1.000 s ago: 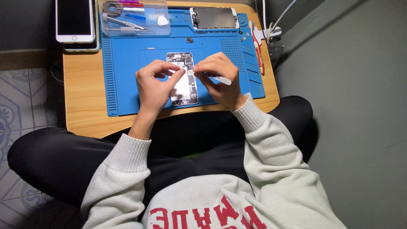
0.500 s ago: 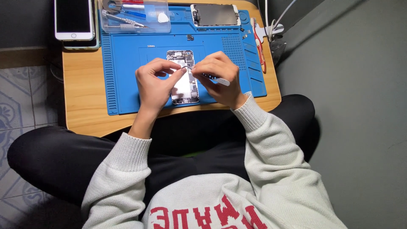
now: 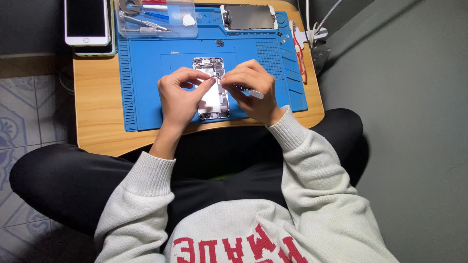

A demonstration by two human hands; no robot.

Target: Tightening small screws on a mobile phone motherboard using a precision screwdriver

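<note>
An opened phone body [image 3: 211,97] with its insides showing lies on a blue work mat [image 3: 146,73]. My left hand [image 3: 179,97] rests on the phone's left side, with a fingertip on it near the middle. In my right hand [image 3: 253,90] I grip metal tweezers [image 3: 239,86], whose tips point left and meet my left fingertip over the phone. Whether the tips pinch a small part is too small to tell.
The mat lies on a small wooden lap table [image 3: 97,117]. A detached phone screen [image 3: 249,17] sits at the mat's top, a clear tool box [image 3: 156,19] at the top left, a white phone [image 3: 87,22] beyond it, red-handled tools [image 3: 298,48] at the right.
Both hands stay over the phone; my right hand has shifted a little, so the tweezers' tips now meet my left fingertip.
</note>
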